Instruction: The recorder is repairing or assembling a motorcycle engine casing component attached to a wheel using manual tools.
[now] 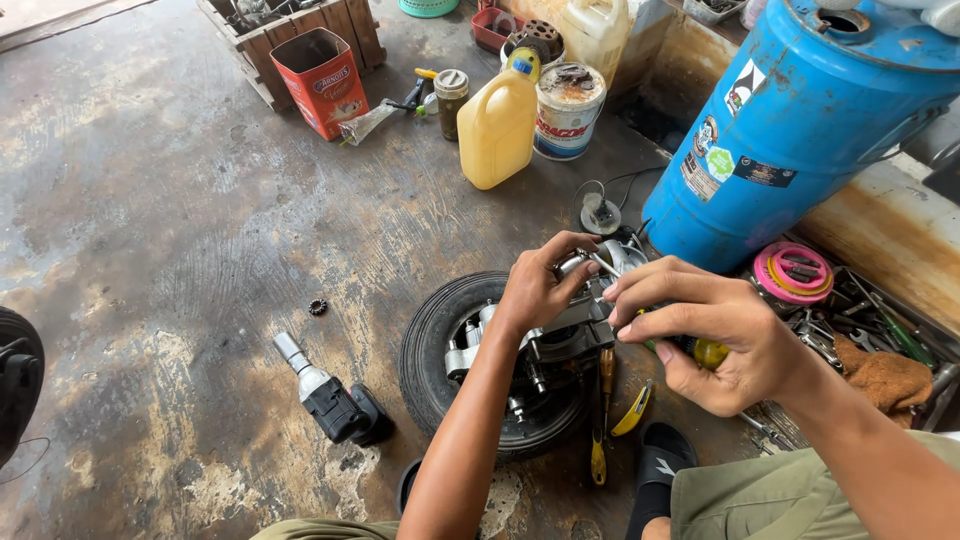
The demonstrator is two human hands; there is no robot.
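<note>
Engine assembly (560, 335) lies across a tyre (430, 345), both hands (535, 285) (700, 335) closed around its upper metal parts.

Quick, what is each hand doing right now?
Left hand: closed on a metal engine part resting over the tyre.
Right hand: closed on a yellow-handled tool.

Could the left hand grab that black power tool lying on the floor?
Probably yes. The left hand is busy on the metal engine part, but the power tool lies on open floor beside the tyre, with nothing between.
</note>
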